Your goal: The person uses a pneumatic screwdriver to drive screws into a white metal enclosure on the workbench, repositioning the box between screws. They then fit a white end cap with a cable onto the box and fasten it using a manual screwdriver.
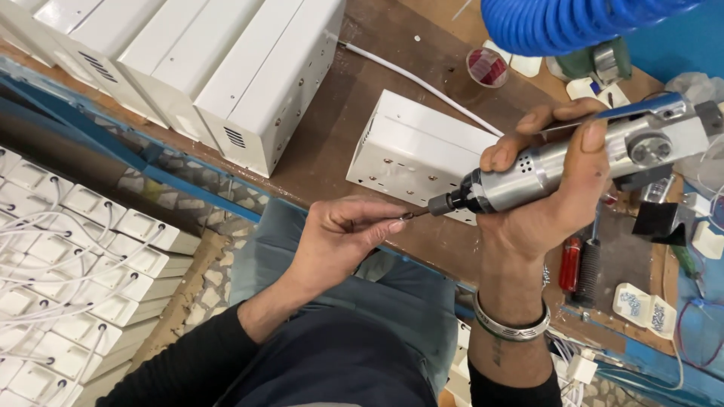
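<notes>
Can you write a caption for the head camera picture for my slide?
Right hand grips a silver power screwdriver while left hand pinches its bit tip beside a white metal box.

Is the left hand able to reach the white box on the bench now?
Probably yes. The left hand pinches the driver tip beside the white box, and nothing lies between them; only the silver driver in the right hand is nearby.

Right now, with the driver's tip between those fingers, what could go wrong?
1. The left hand pinches right at the bit of the air screwdriver; a trigger press by the right hand could nick the fingertips.
2. Whatever small part is pinched there is hidden; it may slip and drop off the bench edge.
</notes>
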